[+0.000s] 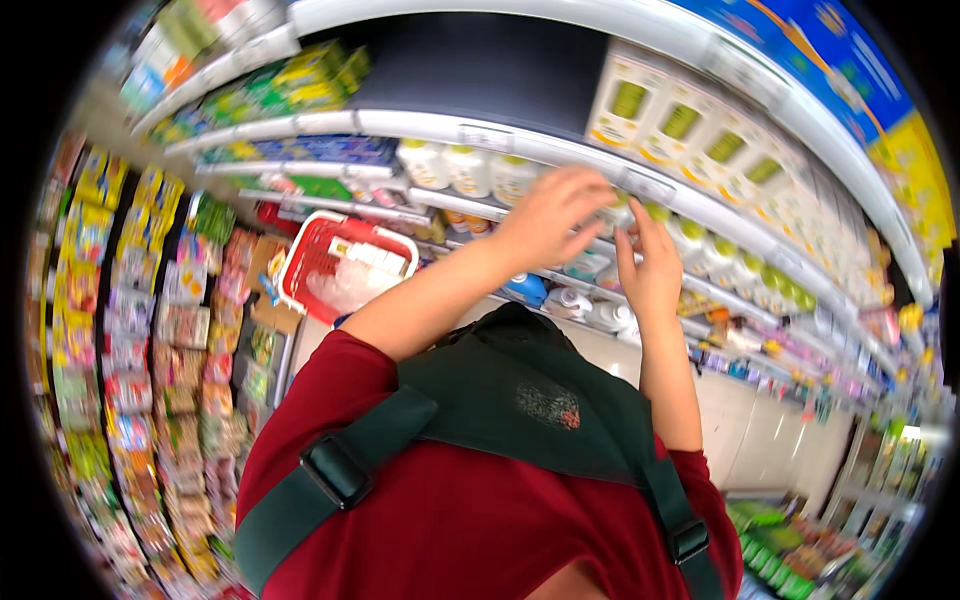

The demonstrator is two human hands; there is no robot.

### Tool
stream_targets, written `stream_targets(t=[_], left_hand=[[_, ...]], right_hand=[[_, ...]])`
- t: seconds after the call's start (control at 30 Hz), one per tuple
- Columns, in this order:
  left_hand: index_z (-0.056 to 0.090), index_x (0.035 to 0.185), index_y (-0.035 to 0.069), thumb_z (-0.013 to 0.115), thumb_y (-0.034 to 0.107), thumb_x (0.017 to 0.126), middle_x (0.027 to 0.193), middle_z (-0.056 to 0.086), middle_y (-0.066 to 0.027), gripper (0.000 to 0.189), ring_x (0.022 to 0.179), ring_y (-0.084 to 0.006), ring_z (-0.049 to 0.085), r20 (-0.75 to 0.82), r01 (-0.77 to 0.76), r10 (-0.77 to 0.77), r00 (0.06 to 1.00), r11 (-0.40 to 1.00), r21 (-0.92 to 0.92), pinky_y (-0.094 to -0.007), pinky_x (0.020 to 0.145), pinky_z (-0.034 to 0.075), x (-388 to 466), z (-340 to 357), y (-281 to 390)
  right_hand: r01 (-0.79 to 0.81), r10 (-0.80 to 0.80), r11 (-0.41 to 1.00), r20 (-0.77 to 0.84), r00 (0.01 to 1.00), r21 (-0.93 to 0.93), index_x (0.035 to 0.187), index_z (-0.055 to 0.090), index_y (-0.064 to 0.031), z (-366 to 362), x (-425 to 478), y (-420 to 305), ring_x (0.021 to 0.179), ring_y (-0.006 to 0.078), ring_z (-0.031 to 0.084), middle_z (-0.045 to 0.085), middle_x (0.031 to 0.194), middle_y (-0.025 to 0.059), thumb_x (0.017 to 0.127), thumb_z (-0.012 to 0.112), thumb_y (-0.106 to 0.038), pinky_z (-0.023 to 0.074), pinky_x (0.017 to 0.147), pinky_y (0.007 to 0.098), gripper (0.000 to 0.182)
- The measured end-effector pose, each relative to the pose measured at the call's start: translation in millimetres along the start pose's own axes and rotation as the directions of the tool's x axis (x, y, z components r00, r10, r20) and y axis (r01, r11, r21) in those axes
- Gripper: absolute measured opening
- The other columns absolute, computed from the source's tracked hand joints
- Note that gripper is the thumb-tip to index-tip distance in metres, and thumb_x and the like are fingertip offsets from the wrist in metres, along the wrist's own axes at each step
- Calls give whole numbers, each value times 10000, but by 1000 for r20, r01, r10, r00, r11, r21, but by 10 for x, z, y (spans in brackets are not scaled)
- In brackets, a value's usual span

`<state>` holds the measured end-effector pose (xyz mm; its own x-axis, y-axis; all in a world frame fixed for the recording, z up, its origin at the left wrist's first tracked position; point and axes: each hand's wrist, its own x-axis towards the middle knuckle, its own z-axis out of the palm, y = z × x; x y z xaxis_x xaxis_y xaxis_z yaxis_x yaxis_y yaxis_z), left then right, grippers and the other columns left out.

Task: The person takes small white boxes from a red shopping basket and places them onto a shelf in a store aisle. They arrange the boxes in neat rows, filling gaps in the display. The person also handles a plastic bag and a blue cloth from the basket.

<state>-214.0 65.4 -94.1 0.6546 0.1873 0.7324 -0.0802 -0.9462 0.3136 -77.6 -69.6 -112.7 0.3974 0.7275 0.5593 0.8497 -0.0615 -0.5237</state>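
Both of my hands are raised before a store shelf. My left hand (pixel 559 217) is slightly blurred, its fingers spread and bent toward the right, in front of a row of white bottles with green caps (pixel 512 178). Close by on the right, my right hand (pixel 651 259) points its parted fingers up toward the same row. Between the hands a white bottle (pixel 616 214) shows in part; whether a fingertip touches it cannot be told. No object is seen held in either hand.
White boxes with green pictures (pixel 679 124) line the shelf above. A red and white shopping basket (pixel 300 262) with white packs and a plastic bag is at the left. Packaged goods (pixel 131 315) hang in rows farther left. Blue and white bottles (pixel 525 289) stand on a lower shelf.
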Motion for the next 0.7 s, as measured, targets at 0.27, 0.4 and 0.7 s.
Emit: stream_targets(t=[0.27, 0.4, 0.7], left_hand=[[580, 1122, 44, 677, 211, 771, 1103, 591, -161, 401, 1049, -334, 554, 438, 647, -615, 655, 757, 96, -398, 892, 452, -1720, -216, -249], [535, 1220, 34, 688, 314, 765, 1187, 565, -212, 555, 1077, -369, 547, 604, 755, -717, 349, 597, 271, -420, 912, 442, -2745, -606, -448], [569, 1171, -8, 650, 365, 777, 1128, 605, -229, 548, 1055, -359, 574, 256, 919, -956, 141, 223, 327, -400, 928, 441, -4462, -1671, -1492]], right_hand=[[-32, -218, 953, 753, 621, 302, 1142, 592, -70, 837, -275, -191, 841, 295, 636, 646, 971, 128, 820, 645, -203, 501, 725, 395, 352], [149, -347, 936, 911, 224, 320, 1188, 571, -73, 1301, -295, -448, 1017, 348, 578, 616, 1103, 170, 816, 645, -275, 468, 849, 436, 430], [122, -356, 932, 927, 121, 342, 1186, 562, -62, 2461, -604, -1515, 984, 360, 584, 622, 1072, 181, 802, 656, -248, 467, 841, 432, 436]])
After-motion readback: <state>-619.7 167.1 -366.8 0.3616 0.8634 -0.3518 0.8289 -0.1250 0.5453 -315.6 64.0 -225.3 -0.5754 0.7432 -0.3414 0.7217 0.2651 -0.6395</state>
